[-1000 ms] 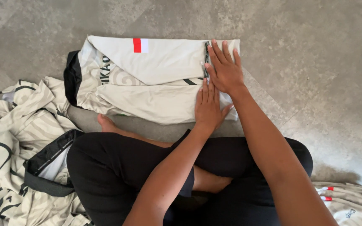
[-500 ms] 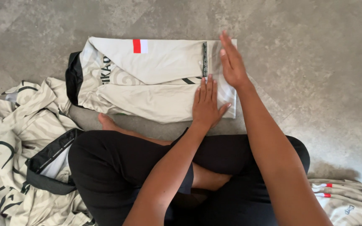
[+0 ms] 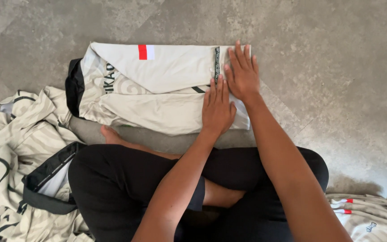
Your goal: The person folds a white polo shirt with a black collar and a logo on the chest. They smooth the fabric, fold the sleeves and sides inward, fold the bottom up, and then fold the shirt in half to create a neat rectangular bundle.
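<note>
A cream sports shirt (image 3: pixel 157 89) with a black collar, a red and white patch and a dark patterned band lies folded lengthwise on the grey floor in front of my crossed legs. My left hand (image 3: pixel 218 107) rests flat, fingers together, on the shirt's right end. Just beside it, my right hand (image 3: pixel 242 74) lies flat on the shirt's far right corner, next to the patterned band. Neither hand grips the cloth.
A heap of unfolded cream shirts with dark markings (image 3: pixel 14 152) lies on the floor at my left. Folded shirts (image 3: pixel 372 215) lie at the lower right. My legs in black trousers (image 3: pixel 126 188) and a bare foot (image 3: pixel 110 134) sit between.
My right hand lifted on edge half a second ago and has come back down flat on the shirt's right end. My left hand has stayed pressed in place.
</note>
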